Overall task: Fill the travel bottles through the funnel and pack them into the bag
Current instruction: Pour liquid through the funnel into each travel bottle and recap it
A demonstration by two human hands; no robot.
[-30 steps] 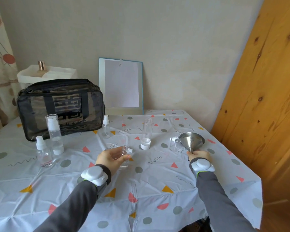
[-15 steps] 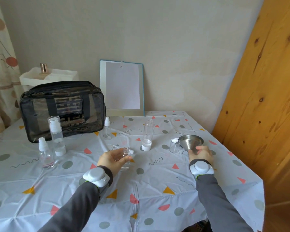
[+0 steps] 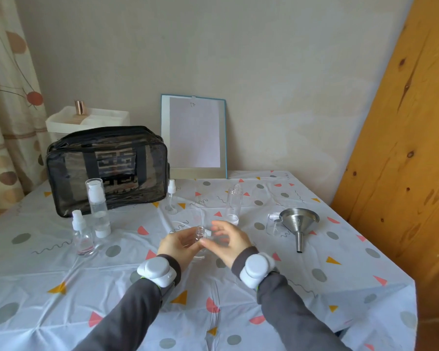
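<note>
My left hand grips a small clear uncapped bottle at the table's middle. My right hand is beside it, fingers spread, touching or nearly touching the bottle. The steel funnel lies on its side to the right, spout toward me, with nothing holding it. A tall uncapped clear bottle stands behind my hands. On the left stand a small spray bottle and a tall pump bottle. Another small spray bottle stands by the black see-through bag, which sits shut at the back left.
A clear cap lies next to the funnel. A clipboard with white paper leans on the wall. A white tray sits behind the bag. A wooden panel borders the table's right edge.
My right hand let go of the funnel, which now lies on the table, and moved left to the bottle in my left hand.
</note>
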